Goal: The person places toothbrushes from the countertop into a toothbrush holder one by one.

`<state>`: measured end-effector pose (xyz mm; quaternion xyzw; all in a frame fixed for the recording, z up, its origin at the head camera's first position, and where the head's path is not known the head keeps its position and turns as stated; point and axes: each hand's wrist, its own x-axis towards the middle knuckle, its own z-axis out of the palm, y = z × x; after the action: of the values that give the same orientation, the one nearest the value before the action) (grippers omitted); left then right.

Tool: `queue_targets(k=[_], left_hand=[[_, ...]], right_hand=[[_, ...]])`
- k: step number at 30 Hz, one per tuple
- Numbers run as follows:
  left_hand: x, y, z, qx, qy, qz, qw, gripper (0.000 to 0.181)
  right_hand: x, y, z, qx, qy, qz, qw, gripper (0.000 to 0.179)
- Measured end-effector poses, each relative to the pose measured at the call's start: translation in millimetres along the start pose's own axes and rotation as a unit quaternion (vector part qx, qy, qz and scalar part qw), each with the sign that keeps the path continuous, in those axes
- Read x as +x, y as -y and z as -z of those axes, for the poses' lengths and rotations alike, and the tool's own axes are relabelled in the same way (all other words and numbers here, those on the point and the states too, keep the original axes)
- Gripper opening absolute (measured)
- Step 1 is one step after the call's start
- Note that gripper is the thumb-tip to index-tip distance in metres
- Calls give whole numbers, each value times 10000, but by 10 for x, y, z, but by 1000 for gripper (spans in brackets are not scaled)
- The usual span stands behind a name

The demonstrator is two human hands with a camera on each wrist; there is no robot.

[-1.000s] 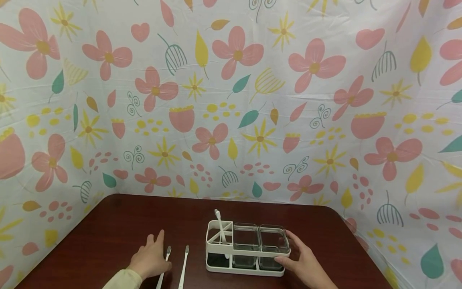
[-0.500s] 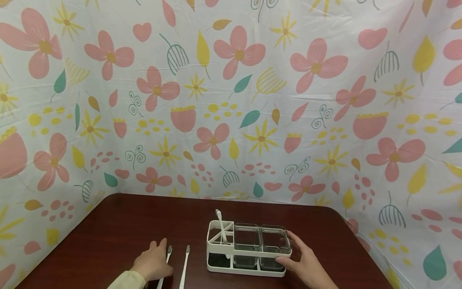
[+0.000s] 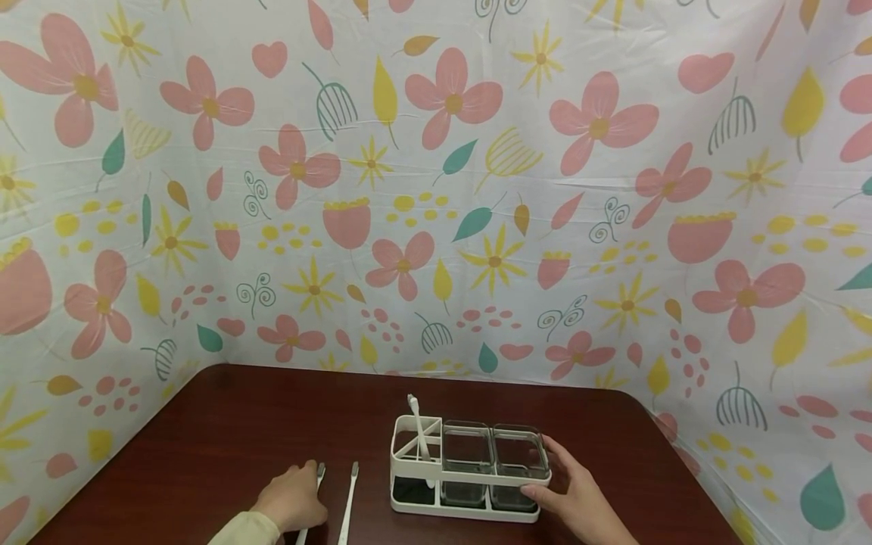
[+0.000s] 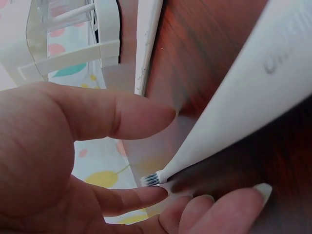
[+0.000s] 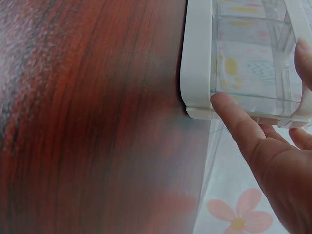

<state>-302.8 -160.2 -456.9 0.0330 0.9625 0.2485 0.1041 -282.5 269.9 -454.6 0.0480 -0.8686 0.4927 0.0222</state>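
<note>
My left hand is over a white toothbrush lying on the table. In the left wrist view the thumb and bent fingers are on either side of its handle, with a gap between. A second white toothbrush lies just to the right. My right hand grips the right end of a white toothbrush holder, thumb at the front and fingers at the side; in the right wrist view one digit touches the frame's corner. Another toothbrush leans upright in the holder's divided left compartment.
Two clear square cups, a left cup and a right cup, sit in the holder. Everything stands on a dark red-brown table. A floral-patterned cloth hangs behind it and along the sides.
My left hand has lowered toward the left toothbrush, and its raised, spread fingers have bent down beside it. My right hand and the holder stay in place on the table.
</note>
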Motion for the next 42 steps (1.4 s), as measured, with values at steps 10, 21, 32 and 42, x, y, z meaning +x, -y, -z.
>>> queue_targets(k=[10,21,32,42], left_hand=[[-22,-34,-24,-190,61,-20,9998,63],[21,-41,-80,-251,35,0,9997,56],[23,-47,-76,-243,-60,24,9997,57],[5,-29,-59,-354,-161,31,9992,42]], right_hand=[[-5,9,-5,-45,-41,-53,10000,87],[-16,13,-1,-87,-20,-42,10000,87],[-23,20,-4,-127,-98,10,9999,88],[-14,7,-6,-209,-98,0,9997,88]])
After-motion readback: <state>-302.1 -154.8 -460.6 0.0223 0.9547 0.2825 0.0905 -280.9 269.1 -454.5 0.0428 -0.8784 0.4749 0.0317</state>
